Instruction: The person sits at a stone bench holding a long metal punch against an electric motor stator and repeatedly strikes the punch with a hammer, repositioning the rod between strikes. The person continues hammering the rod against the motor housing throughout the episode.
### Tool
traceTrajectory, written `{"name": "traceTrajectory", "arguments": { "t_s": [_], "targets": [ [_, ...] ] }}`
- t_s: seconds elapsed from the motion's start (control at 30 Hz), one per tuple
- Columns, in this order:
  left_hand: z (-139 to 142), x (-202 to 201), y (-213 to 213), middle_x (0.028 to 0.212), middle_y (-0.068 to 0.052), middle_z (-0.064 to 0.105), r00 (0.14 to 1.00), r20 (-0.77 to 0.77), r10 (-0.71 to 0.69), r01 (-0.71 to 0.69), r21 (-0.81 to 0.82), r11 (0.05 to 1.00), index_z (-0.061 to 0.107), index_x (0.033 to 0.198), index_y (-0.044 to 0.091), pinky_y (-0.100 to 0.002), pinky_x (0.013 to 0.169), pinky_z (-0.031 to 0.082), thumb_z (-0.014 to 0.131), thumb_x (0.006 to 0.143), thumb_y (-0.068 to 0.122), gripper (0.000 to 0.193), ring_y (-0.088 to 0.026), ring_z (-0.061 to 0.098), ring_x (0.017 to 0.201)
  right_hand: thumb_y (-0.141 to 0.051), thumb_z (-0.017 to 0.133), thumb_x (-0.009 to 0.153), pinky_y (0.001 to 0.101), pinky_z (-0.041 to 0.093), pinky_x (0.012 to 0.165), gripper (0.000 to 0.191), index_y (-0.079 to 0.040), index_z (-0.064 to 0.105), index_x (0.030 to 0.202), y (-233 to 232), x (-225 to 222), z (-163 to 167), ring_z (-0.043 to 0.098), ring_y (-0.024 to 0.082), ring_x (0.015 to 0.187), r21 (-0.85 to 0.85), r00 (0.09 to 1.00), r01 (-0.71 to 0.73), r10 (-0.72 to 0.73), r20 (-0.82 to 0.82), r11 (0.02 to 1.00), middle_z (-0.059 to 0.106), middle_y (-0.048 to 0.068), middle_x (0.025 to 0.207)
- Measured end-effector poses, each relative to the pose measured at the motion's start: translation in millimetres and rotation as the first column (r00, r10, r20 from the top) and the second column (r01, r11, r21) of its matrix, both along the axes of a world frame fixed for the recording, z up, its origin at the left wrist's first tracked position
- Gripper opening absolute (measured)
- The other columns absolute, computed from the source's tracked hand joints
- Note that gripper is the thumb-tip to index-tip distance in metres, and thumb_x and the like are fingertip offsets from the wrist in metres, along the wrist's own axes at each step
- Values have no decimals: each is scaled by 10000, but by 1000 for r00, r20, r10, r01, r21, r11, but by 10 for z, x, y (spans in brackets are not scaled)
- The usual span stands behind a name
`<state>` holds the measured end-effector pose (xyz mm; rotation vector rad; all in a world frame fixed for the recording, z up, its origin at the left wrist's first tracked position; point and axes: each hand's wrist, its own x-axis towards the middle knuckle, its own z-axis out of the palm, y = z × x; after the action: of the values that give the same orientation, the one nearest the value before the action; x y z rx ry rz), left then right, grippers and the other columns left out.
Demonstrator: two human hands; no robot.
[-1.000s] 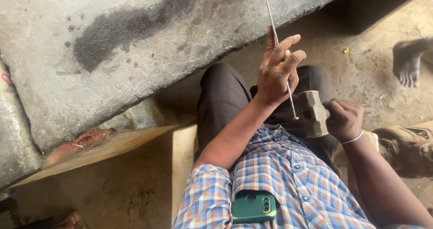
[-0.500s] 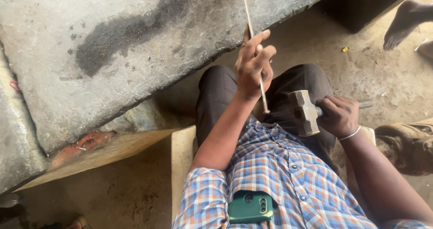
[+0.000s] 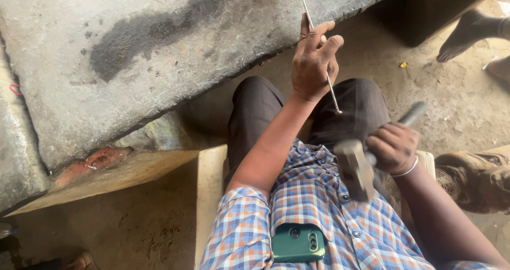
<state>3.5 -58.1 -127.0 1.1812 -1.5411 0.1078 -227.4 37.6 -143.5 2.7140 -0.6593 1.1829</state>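
Observation:
My left hand grips a thin metal rod that runs from the edge of the grey stone slab down past my fingers, its lower end over my lap. A hammer is held by its handle in my right hand; the blocky metal hammer head is blurred and lies close to my chest. I sit in a checked shirt and dark trousers, with a green phone in the shirt pocket.
A pale wooden bench is under me. Rust-coloured debris lies beneath the slab's edge. Another person's bare foot is at the upper right, and a worn shoe at the right on the dirt floor.
My right hand has swung the hammer so its head has come down and back toward my chest. My left hand still holds the rod, now slightly higher against the slab's edge.

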Motion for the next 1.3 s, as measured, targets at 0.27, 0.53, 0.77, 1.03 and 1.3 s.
{"name": "traceTrajectory", "arguments": {
  "t_s": [0.27, 0.53, 0.77, 1.03, 1.3],
  "targets": [
    [119, -98, -71, 1158, -77, 673, 999, -14, 39, -39, -27, 999, 710, 997, 89, -508, 1236, 435, 597, 922, -47, 192, -335, 703, 1095, -161, 728, 735, 400, 504, 583, 157, -93, 608, 810, 11, 176, 127, 643, 266, 627, 93, 997, 74, -72, -26, 993, 622, 92, 711],
    [101, -45, -102, 1187, -115, 684, 997, -71, -31, 32, 21, 999, 687, 990, 77, -464, 1218, 427, 581, 961, -7, 138, -307, 724, 1023, -107, 713, 778, 375, 478, 568, 101, -41, 650, 822, -3, 132, 94, 627, 257, 619, 272, 977, 209, -209, -29, 939, 629, 95, 730],
    [246, -67, -93, 1160, -125, 685, 996, -90, -19, 18, -10, 1000, 668, 1002, 71, -525, 1316, 341, 584, 967, -18, 127, -278, 720, 952, -108, 709, 776, 387, 483, 598, 121, -73, 621, 851, -98, 142, 237, 627, 291, 663, 262, 996, 49, -67, 58, 964, 610, 98, 791],
    [381, -76, -257, 1183, -106, 673, 995, -99, 14, -21, -68, 997, 632, 1005, 81, -517, 1316, 311, 570, 980, -31, 131, -259, 718, 991, -122, 707, 679, 409, 449, 529, 162, -69, 606, 793, -122, 73, 109, 601, 290, 595, 111, 997, -8, 1, 71, 994, 604, 98, 728],
    [290, -58, -314, 1180, -79, 675, 998, -52, 29, -29, 7, 1000, 645, 1022, 84, -514, 1323, 327, 560, 996, -37, 150, -256, 729, 1008, -4, 684, 861, 381, 447, 584, 124, -39, 576, 809, -231, -13, -147, 598, 314, 644, 333, 893, 439, -448, -54, 835, 543, 157, 713]
  ]
}}
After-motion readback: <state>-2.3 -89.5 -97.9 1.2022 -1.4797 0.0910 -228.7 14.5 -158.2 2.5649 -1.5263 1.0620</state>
